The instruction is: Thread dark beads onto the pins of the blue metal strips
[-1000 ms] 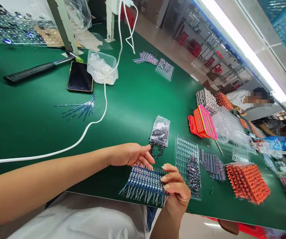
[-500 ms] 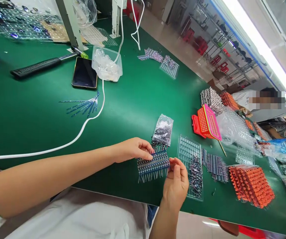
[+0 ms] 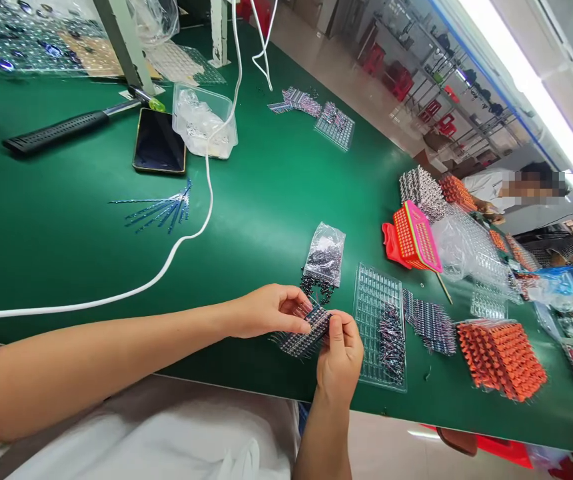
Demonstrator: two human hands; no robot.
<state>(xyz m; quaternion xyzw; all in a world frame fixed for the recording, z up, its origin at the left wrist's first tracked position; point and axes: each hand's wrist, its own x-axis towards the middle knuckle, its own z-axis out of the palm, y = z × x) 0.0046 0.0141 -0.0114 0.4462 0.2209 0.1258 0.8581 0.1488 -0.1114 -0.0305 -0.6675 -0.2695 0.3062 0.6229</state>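
In the head view, my left hand [image 3: 270, 311] is closed, thumb and fingers pinching the upper left side of a strip of small dark-blue and grey parts with thin wire leads [image 3: 300, 343]. My right hand [image 3: 340, 357] grips the strip's right end between thumb and fingers. The strip is tilted and partly covered by the fingers. Just beyond it, small black beads [image 3: 311, 285] lie spilled at the mouth of a clear plastic bag [image 3: 325, 255]. Right of my right hand is a clear moulded tray [image 3: 368, 313], with a pile of dark wired parts [image 3: 391, 343] along its right side.
A white cable [image 3: 164, 270] crosses the left side. Beyond it are a phone [image 3: 159, 143], a hammer [image 3: 59, 132], a clear tub [image 3: 204, 123] and a fan of blue strips [image 3: 171, 207]. On the right are orange stacks [image 3: 501, 360] and a pink-orange basket [image 3: 416, 233]. Another person [image 3: 496, 193] sits beyond.
The strip has turned from lying broad and nearly level to a steeper tilt, its right end raised. My right hand has shifted left, closer to my left hand. The camera view has shifted slightly.
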